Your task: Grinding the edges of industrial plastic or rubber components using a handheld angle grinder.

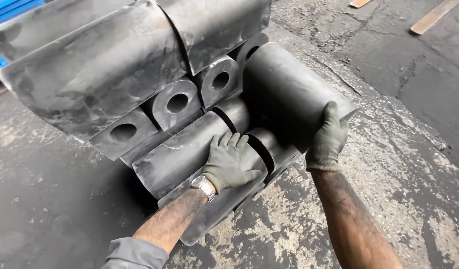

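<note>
Seen from above, head-worn camera: stack of dark rubber blocks (pixel 139 84) with rounded tops and round bores, piled on a cracked, paint-flecked concrete floor (pixel 379 164). Left hand (pixel 228 162), in a grey-green knit glove, laid flat with fingers spread on the curved top of a near block (pixel 184 154) at the front of the pile; grip open, pressed against the surface rather than closed round anything. Steel wristwatch (pixel 203 185) worn at that wrist, grey sleeve (pixel 134 254) pushed back up the forearm. Right hand (pixel 328 139), gloved alike, clamped on the near right edge of a large rubber block (pixel 289 89) at the right end of the stack; fingers curled over the rim, grip closed on it. Block tilted, resting on the lower pieces just right of the left hand, its far end touching the bored pieces behind. Round holes (pixel 177 103) shown in the end faces at centre. Blue pallet edge (pixel 10 10) at far left; two wooden strips (pixel 433 16) lying on the floor at far right, well apart from the pile.
</note>
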